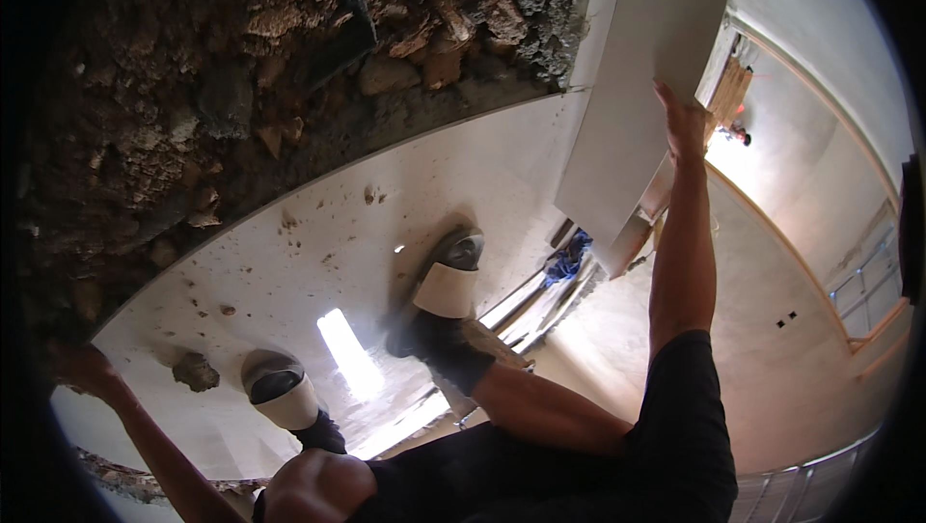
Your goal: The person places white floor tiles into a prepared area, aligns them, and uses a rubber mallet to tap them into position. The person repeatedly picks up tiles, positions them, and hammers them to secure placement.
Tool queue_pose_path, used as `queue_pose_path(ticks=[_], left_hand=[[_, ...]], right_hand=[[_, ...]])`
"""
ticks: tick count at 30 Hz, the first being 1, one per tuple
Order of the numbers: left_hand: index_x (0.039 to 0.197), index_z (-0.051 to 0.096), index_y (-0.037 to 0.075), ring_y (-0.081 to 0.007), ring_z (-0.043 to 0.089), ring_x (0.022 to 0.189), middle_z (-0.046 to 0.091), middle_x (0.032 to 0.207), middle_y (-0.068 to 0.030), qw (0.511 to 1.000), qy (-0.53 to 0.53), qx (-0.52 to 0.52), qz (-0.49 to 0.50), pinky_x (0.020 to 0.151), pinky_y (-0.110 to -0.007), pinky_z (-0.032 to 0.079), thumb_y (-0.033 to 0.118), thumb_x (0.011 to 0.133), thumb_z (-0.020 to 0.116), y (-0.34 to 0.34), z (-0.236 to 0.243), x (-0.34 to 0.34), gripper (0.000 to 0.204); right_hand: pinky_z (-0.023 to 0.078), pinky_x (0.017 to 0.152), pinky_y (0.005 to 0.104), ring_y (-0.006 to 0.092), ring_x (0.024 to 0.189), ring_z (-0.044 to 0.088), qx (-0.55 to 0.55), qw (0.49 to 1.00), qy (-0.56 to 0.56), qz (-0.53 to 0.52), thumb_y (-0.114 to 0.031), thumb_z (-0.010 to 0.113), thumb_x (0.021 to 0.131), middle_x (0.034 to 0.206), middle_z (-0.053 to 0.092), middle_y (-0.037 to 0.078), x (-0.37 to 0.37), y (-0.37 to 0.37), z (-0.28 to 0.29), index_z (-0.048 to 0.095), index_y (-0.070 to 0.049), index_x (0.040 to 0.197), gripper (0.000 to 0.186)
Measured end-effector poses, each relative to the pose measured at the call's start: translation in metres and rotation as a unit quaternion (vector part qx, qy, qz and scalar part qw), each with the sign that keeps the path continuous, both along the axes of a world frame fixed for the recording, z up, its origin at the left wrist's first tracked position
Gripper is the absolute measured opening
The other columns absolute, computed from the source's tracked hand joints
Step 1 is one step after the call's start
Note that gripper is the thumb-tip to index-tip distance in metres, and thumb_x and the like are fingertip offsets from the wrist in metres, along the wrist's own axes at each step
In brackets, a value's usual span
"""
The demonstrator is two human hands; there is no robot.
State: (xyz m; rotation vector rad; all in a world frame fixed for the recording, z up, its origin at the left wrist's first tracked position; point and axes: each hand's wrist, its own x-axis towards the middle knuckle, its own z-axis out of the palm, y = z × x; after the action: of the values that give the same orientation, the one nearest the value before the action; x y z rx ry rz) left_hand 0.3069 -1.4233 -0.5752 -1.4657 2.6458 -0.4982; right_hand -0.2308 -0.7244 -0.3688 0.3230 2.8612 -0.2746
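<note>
My right hand (685, 127) is at the edge of a long white board (648, 69). Its thumb lies against the board's face, and the other fingers go round behind the edge, partly hidden. My left hand (85, 371) is at the far left, in shadow, beside the edge of the pale, smooth surface (511, 161) under my feet. Its fingers are too dark to make out. My dark shoes with pale cuffs, the left shoe (275, 380) and the right shoe (457, 251), rest on that surface among dirt crumbs and a grey lump (196, 371).
Rough brown rubble (174, 166) with broken stones borders the pale surface's curved far edge. A dark flat piece (355, 10) sticks out of it. Beyond the white board are a blue crumpled bundle (567, 259), timber strips and a plastered wall (762, 282). Bright light falls on the surface.
</note>
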Motion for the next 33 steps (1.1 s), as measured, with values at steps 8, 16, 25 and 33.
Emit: queue_pose_path(ticks=[8,16,25,33], left_hand=[[0.148,0.025,0.009,-0.0352,0.033,0.136,0.028,0.15,-0.019,0.984,-0.174,-0.005,0.045,0.105,-0.061,0.026,0.052,0.1,0.028,0.018,-0.01,-0.029,0.065],[0.152,0.019,0.013,-0.032,0.017,0.144,0.018,0.157,-0.0136,0.97,-0.236,-0.045,0.046,0.11,-0.061,0.021,0.059,0.098,0.026,0.046,0.037,-0.103,0.071],[0.15,0.016,0.003,-0.0365,0.019,0.143,0.018,0.155,-0.0198,0.892,-0.222,0.186,-0.348,0.116,-0.048,0.018,0.059,0.095,0.037,0.122,0.142,-0.29,0.08],[0.146,0.026,-0.003,-0.0387,0.022,0.141,0.026,0.151,-0.0242,0.799,-0.201,0.212,-0.526,0.115,-0.047,0.018,0.04,0.095,0.051,0.31,0.293,-0.448,0.071]], right_hand=[[0.051,0.066,0.0422,0.0303,0.061,0.064,0.036,0.998,-0.055,-0.009,-0.04,0.072,0.079,0.069,0.065,0.018,0.011,-0.002,0.005,0.067,0.004,0.094,0.046],[0.049,0.078,0.0452,0.0377,0.083,0.064,-0.005,0.998,-0.064,0.0,-0.034,0.066,0.083,0.083,0.067,0.021,0.157,0.049,0.112,0.069,-0.006,0.099,0.032],[0.049,0.073,0.0444,0.0332,0.082,0.063,0.044,0.983,-0.016,-0.178,-0.027,0.064,0.087,0.089,0.066,0.01,0.353,0.235,0.156,0.068,-0.011,0.095,0.019],[0.053,0.08,0.0419,0.0288,0.091,0.065,0.143,0.954,0.046,-0.259,-0.017,0.056,0.089,0.103,0.066,0.007,0.492,0.409,0.061,0.064,-0.015,0.111,0.023]])
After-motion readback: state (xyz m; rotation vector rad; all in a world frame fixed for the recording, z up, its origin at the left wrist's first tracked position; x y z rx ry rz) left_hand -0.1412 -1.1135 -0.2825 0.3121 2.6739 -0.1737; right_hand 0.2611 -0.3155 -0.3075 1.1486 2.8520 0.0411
